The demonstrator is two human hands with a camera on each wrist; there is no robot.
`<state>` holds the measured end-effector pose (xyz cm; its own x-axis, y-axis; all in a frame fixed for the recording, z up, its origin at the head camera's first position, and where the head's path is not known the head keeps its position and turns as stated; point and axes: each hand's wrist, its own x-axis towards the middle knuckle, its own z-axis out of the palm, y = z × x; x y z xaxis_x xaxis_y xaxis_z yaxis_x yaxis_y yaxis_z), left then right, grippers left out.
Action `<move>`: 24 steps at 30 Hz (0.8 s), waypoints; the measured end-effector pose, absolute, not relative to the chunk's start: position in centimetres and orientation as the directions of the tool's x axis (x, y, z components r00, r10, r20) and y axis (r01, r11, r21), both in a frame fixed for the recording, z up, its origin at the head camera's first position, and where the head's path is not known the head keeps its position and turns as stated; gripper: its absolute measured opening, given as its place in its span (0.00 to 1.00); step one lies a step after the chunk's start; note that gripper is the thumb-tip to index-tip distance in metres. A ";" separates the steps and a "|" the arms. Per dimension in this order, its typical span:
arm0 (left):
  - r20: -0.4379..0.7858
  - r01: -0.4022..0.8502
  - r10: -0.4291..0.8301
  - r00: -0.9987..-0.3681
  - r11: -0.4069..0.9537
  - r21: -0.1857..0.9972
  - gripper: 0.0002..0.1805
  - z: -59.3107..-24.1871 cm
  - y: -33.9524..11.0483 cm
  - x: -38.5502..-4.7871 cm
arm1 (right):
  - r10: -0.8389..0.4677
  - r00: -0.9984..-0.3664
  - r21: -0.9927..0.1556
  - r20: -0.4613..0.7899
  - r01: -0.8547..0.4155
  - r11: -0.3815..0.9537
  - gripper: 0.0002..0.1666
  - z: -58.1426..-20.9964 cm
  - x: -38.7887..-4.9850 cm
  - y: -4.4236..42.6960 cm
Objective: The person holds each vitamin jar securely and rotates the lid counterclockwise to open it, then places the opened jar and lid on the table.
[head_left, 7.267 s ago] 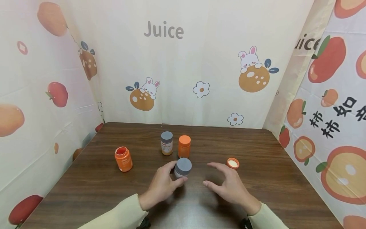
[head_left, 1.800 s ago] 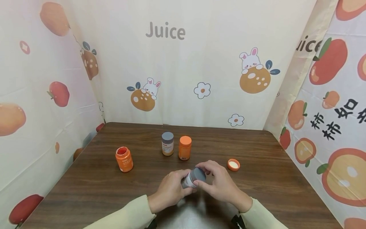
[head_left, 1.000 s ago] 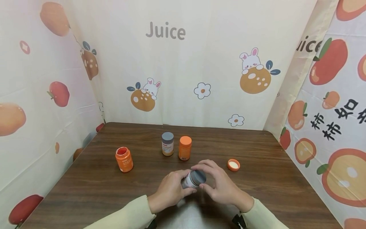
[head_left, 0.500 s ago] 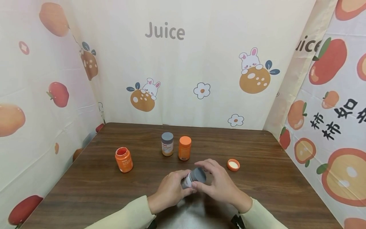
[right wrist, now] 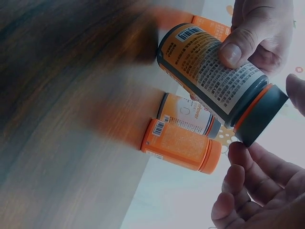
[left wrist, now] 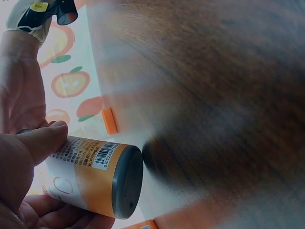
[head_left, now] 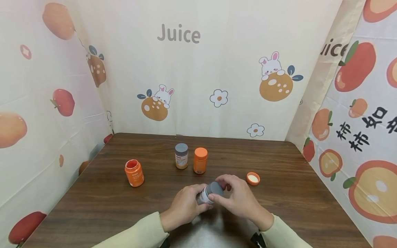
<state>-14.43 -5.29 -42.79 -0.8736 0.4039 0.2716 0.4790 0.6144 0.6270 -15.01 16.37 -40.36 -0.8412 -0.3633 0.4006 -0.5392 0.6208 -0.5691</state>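
Tilted rightward and shifted lower since the first frame, the jar (head_left: 203, 197) is at lower centre, its grey cap (head_left: 215, 188) within the curled right hand (head_left: 237, 197), its body gripped by the left hand (head_left: 184, 204), which had best resist any twist.

The jar (head_left: 204, 196) sits just below the middle of the head view, tilted with its grey cap (head_left: 215, 188) toward the upper right. The cap is on the jar, with a thin orange ring (right wrist: 252, 105) beneath it. The body is orange and white, with printed text, a barcode (left wrist: 104, 156) and a dark grey base (left wrist: 127, 182). The left hand (head_left: 183, 206) grips the body; the right hand's (head_left: 239, 198) fingers pinch the cap.
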 end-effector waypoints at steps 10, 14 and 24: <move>0.275 0.493 0.423 -0.864 0.593 0.637 0.20 -42.7 -5.3 -14.4 | -0.397 -0.811 -0.556 0.430 -0.584 0.591 0.24 -40.5 -15.1 16.5; 0.278 0.497 0.424 -0.862 0.595 0.632 0.21 -42.7 -5.4 -14.4 | -0.429 -0.779 -0.532 0.457 -0.626 0.570 0.25 -40.5 -15.2 16.7; 0.268 0.488 0.420 -0.867 0.608 0.625 0.24 -42.7 -5.4 -14.4 | -0.504 -0.730 -0.529 0.462 -0.682 0.505 0.31 -40.3 -15.2 16.9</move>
